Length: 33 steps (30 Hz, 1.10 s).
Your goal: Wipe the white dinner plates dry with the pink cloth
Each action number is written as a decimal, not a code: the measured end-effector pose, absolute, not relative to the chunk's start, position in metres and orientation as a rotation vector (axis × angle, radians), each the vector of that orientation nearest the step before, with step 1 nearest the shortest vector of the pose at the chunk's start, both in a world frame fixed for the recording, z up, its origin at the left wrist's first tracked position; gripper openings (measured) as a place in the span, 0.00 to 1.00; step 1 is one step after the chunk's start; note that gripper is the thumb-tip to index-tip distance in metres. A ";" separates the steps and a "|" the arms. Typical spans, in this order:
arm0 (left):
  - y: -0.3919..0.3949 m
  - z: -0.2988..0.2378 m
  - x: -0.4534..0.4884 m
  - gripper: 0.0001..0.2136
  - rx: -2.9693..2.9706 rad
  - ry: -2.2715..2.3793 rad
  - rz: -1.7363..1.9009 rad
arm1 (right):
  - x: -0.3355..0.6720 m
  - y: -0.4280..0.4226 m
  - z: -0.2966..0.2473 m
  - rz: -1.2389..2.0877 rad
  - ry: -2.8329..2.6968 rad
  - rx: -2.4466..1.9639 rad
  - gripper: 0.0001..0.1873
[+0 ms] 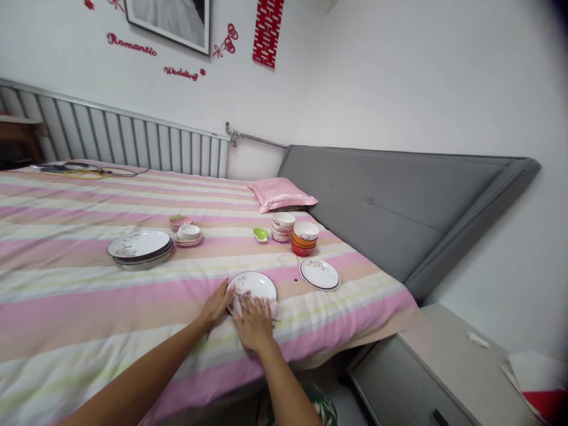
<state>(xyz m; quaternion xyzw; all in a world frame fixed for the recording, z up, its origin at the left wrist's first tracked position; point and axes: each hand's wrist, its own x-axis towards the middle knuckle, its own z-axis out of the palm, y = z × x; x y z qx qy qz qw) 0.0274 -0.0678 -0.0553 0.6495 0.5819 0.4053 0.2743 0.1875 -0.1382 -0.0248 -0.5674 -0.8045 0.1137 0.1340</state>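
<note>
bed (89, 313): plate stack (139, 245) | small dishes (189, 236) | left hand (217, 303) clamped on rim of plate (256, 284), on bed near edge | right hand (254, 326) pressing cloth (236, 303) onto it, grip unclear | bowl stacks (283, 229) behind

Behind the pink-and-cream striped bed (89, 319) I see a slatted metal radiator (129, 136) and smooth white wall (399, 71); at the bed's right stand a padded grey headboard (377, 201) and boxy grey nightstand (399, 378).
</note>
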 end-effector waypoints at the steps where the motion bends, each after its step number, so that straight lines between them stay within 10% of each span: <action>1: -0.072 -0.055 0.026 0.32 1.741 1.554 1.074 | 0.186 -0.139 -0.025 0.325 -2.318 -1.670 0.28; 33: -0.006 -0.060 0.058 0.21 0.999 1.265 1.443 | 0.181 -0.061 -0.036 0.370 -2.255 -1.727 0.30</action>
